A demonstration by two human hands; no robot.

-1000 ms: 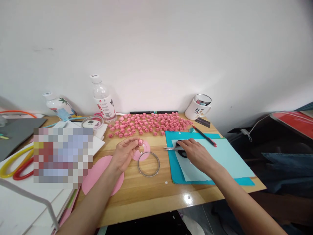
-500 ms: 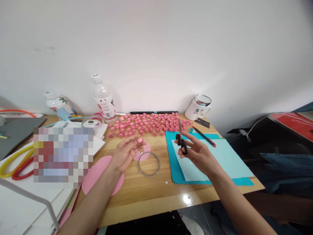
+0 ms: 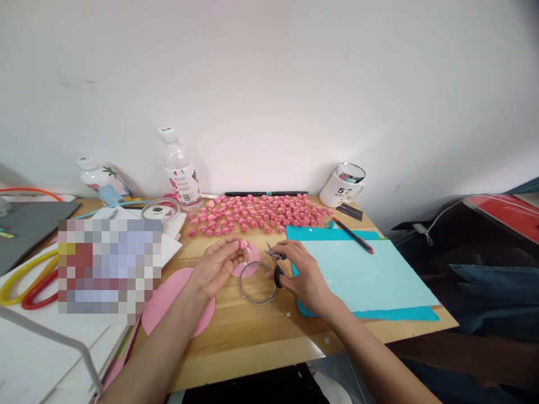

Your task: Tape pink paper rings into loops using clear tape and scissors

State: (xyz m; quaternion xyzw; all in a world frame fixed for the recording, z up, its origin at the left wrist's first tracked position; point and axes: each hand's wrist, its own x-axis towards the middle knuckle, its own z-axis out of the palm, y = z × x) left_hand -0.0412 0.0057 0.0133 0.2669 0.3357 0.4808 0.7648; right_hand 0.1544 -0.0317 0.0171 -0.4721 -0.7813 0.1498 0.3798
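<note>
Between the fingertips of my left hand (image 3: 218, 265) is a small rolled pink paper piece (image 3: 243, 244). My right hand (image 3: 301, 272) grips black-handled scissors (image 3: 277, 264), whose parted blades point up and left toward the roll without touching it. A pink paper ring (image 3: 251, 264) lies under and beside my left fingertips. In front of it rests a round metal hoop (image 3: 257, 302), partly below the scissors. A large pink paper circle (image 3: 155, 303) lies beneath my left forearm. Many small pink paper rolls (image 3: 252, 213) cover the back of the table.
Light blue sheets (image 3: 370, 275) lie at the right, with a pen (image 3: 356, 235) across their top edge. A white mug (image 3: 339, 189) stands behind. Two bottles, one clear (image 3: 183, 182), stand back left, near papers and large coloured handles (image 3: 31, 275).
My right hand has moved left and turned with the scissors, from over the blue sheets to near the hoop. The blades now point toward my left hand, which has barely moved.
</note>
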